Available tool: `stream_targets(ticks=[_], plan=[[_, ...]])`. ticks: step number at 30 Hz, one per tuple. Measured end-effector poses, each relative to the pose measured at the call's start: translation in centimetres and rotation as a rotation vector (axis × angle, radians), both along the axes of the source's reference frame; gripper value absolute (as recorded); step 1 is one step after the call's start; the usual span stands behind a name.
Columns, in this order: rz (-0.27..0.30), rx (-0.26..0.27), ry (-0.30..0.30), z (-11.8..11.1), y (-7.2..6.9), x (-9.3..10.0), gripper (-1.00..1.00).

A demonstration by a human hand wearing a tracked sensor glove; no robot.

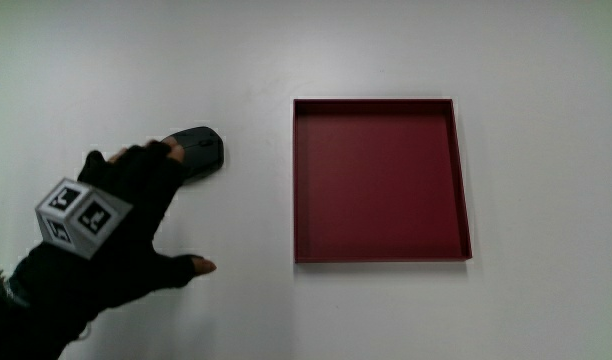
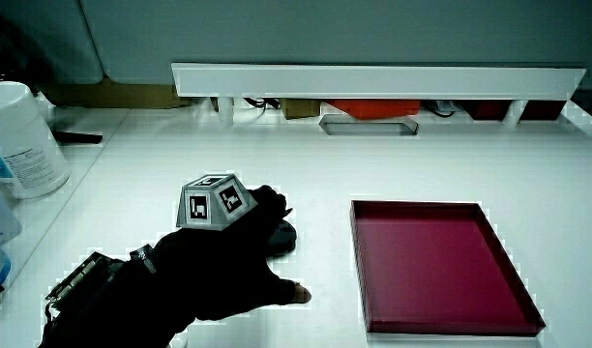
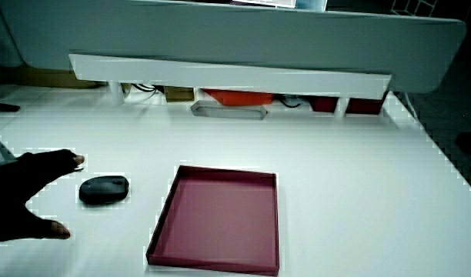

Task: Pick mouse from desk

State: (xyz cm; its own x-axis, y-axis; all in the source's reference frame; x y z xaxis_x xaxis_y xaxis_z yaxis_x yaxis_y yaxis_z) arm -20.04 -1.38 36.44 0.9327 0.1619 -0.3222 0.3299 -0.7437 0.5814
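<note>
A dark grey mouse lies on the white table beside a dark red tray. The hand, in a black glove with a patterned cube on its back, is beside the mouse on the side away from the tray. Its fingers are spread and the thumb sticks out toward the person. The fingertips reach the mouse's edge in the main view, and nothing is grasped. In a side view the hand covers most of the mouse. In a side view the mouse shows whole, just past the hand.
The shallow square tray holds nothing. A low white partition shelf runs along the table's edge farthest from the person, with small items under it. A white tub stands at the table's edge.
</note>
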Motion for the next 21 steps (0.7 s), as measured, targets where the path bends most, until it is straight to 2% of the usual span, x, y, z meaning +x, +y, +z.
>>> stream_targets(ticks=[1, 2, 3, 4, 5, 7, 8, 9, 10, 11, 12, 13, 15, 16, 18, 20, 21], plan=[[-0.020, -0.012, 0.020, 0.7, -0.5, -0.4, 0.00], [-0.028, -0.047, 0.035, 0.9, -1.0, -0.5, 0.00], [0.054, 0.045, 0.027, 1.5, -1.7, -0.9, 0.00], [0.016, 0.003, 0.007, 5.4, -2.1, -3.3, 0.00], [-0.075, -0.105, 0.056, 1.9, -2.5, -1.3, 0.00], [-0.088, -0.132, 0.020, 2.1, -3.2, -1.1, 0.00], [-0.092, -0.135, 0.033, 2.6, -3.6, -1.1, 0.00], [-0.122, -0.143, 0.052, 3.1, -3.9, -1.1, 0.00], [-0.064, -0.080, 0.033, 3.1, -4.2, -0.9, 0.00], [-0.043, -0.066, 0.024, 3.4, -4.6, -0.9, 0.00], [-0.072, -0.075, 0.040, 3.8, -4.8, -1.1, 0.00], [-0.085, -0.095, 0.029, 4.0, -5.1, -1.1, 0.00], [-0.078, -0.089, 0.026, 4.6, -5.6, -1.2, 0.00], [-0.102, -0.114, 0.016, 5.0, -5.9, -1.3, 0.00], [-0.095, -0.105, -0.008, 5.8, -6.4, -1.5, 0.00], [-0.129, -0.153, -0.004, 6.8, -6.8, -1.8, 0.00], [-0.125, -0.156, -0.027, 7.1, -7.0, -1.8, 0.00]])
